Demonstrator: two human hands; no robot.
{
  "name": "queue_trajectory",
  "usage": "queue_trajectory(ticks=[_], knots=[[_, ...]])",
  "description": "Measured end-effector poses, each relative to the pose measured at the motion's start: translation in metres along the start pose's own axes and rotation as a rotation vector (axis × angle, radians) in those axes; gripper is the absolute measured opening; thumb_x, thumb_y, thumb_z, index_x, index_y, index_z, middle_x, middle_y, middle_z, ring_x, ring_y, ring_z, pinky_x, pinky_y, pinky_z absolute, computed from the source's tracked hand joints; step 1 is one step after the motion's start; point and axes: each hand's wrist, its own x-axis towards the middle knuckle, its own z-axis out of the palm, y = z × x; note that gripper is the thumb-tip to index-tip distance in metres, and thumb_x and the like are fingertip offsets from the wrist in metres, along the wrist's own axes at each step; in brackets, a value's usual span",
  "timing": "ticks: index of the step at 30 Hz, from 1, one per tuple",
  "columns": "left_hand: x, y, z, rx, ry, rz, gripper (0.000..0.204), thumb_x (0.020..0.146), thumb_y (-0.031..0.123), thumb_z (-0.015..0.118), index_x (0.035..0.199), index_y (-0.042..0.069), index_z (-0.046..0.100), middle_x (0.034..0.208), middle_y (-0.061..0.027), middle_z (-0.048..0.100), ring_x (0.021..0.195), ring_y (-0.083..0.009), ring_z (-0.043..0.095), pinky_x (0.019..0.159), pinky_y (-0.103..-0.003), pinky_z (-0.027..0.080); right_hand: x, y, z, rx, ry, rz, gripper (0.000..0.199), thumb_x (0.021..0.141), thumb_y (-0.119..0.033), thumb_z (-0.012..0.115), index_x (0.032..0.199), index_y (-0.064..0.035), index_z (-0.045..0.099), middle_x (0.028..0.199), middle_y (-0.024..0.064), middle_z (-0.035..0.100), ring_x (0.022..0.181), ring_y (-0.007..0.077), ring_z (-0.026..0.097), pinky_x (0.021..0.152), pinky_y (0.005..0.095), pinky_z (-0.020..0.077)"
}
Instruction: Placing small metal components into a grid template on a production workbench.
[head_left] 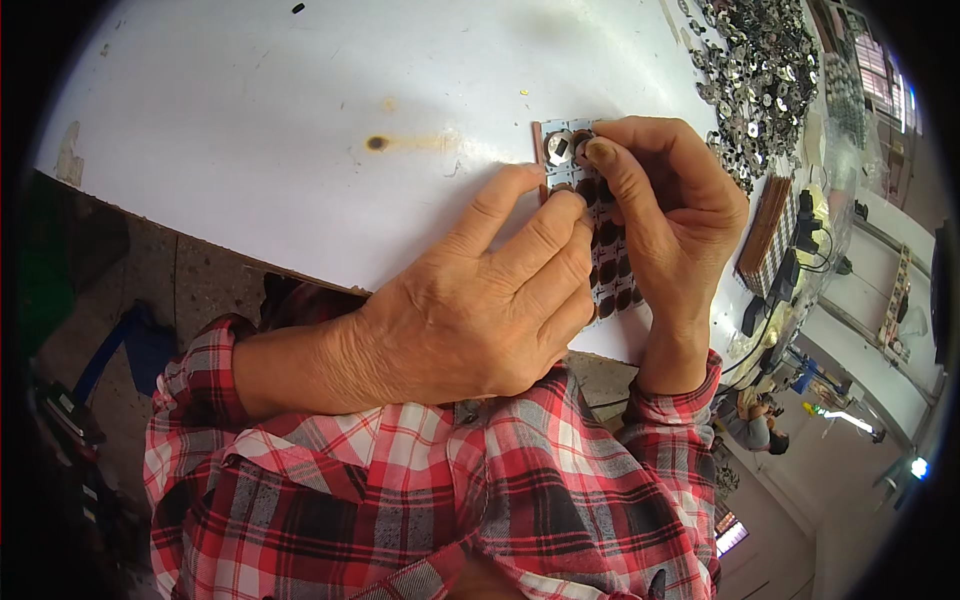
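Observation:
A light blue circuit-board panel (587, 182) with rows of dark round pieces lies on the white table near its front edge. At its far left corner sits a silver disc (558, 149) with a dark rectangle in its middle. My left hand (480, 300) rests across the panel's left side, index finger stretched to the brown edge strip and the other fingers bent over the board; its thumb is hidden. With thumb and index finger together, my right hand (670, 190) pinches a small dark round part (582, 146) at the panel's far edge, beside the silver disc. The fingertips partly cover that part.
A large heap of small metal parts (760, 80) spreads over the far right of the white table (250, 130). Nearer stands a stack of brown boards (766, 225), beside black plugs and cables (785, 275). Another person (752, 420) sits in the background at right.

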Motion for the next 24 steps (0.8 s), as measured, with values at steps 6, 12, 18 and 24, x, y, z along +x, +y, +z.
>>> queue_trajectory(ticks=[6,12,18,24], knots=[[0.000,0.002,-0.001,0.011,-0.001,-0.001,0.049,0.056,0.028,0.075,0.089,-0.007,0.070,0.107,-0.0230,0.067,0.113,-0.0370,0.063,0.103,-0.058,0.050,0.002,0.005,-0.008,-0.086,-0.094,-0.135,0.015,0.093,0.004,0.073,0.107,0.0041,0.074,0.092,0.0052,0.071,0.078,0.0081,0.063,0.070,0.0204,0.0492],[0.002,0.003,0.000,-0.011,0.016,0.006,0.047,0.058,0.026,0.076,0.089,-0.008,0.068,0.107,-0.0257,0.066,0.113,-0.0401,0.063,0.102,-0.060,0.050,0.004,0.006,-0.008,-0.269,-0.130,-0.393,0.027,0.085,0.012,0.070,0.110,0.0033,0.074,0.090,0.0104,0.068,0.073,0.0132,0.065,0.062,0.0235,0.0493],[0.004,0.003,-0.007,-0.029,-0.056,-0.024,0.050,0.064,0.030,0.081,0.092,-0.008,0.066,0.112,-0.0269,0.064,0.116,-0.0412,0.061,0.103,-0.061,0.049,-0.004,0.006,0.002,-0.384,-0.013,-0.406,0.029,0.084,0.010,0.071,0.111,0.0000,0.075,0.087,0.0091,0.067,0.069,0.0134,0.064,0.059,0.0245,0.0483],[0.006,0.001,-0.009,-0.061,-0.074,-0.048,0.053,0.062,0.031,0.082,0.095,-0.007,0.067,0.116,-0.0253,0.064,0.120,-0.0400,0.060,0.106,-0.060,0.047,-0.009,0.006,-0.024,-0.187,0.079,-0.148,0.026,0.089,0.004,0.074,0.114,-0.0025,0.075,0.092,0.0007,0.070,0.069,0.0028,0.059,0.060,0.0184,0.0455]])
